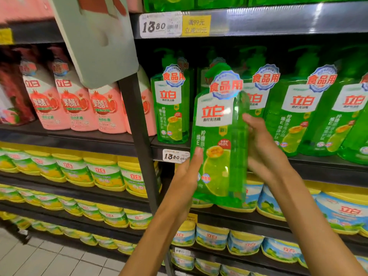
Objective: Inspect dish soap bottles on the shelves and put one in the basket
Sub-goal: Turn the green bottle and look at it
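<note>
Green bottle [219,144], white-and-red label [214,114]

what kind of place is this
Almost certainly a supermarket's cleaning aisle: shelves stocked with rows of identical dish soap bottles, and price tags clipped to the shelf edges.

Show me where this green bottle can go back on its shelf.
One gap shows on the green shelf: between the lone bottle by the upright post and the row of bottles to the right, directly behind the held bottle. A bottle stands deeper in that gap. Rightward the bottles stand packed; the pink bottles leave no room.
</note>
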